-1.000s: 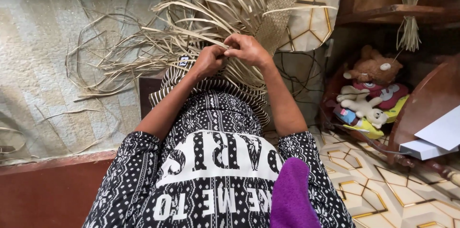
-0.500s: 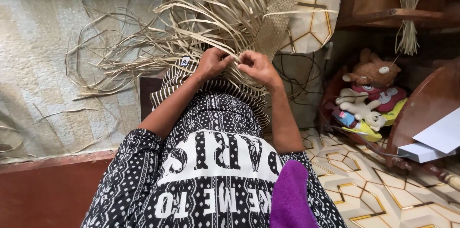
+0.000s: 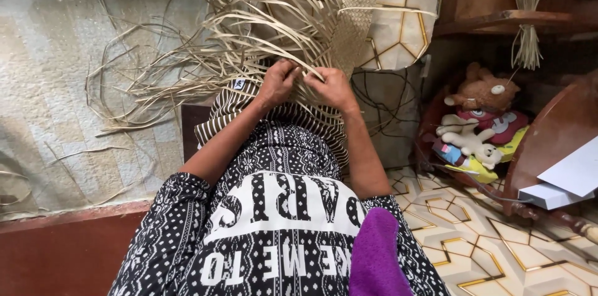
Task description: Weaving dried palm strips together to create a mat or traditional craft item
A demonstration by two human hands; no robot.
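Being pinched between the left hand (image 3: 277, 81) and right hand (image 3: 333, 87), pale straw strips (image 3: 249, 34) are being plaited into a woven mat (image 3: 358, 16) that is judged only partly finished, many loose ends left.

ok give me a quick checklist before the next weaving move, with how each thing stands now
1. Left hand on the straw strips: ok.
2. Right hand on the strips beside it: ok.
3. Woven mat edge within reach of both hands: ok.
4. Loose strips untangled: not ok, they fan out in a jumble.
5. Which strip the fingers pinch: cannot tell, hidden by the hands.
6. Stuffed toys apart from the strips: ok.
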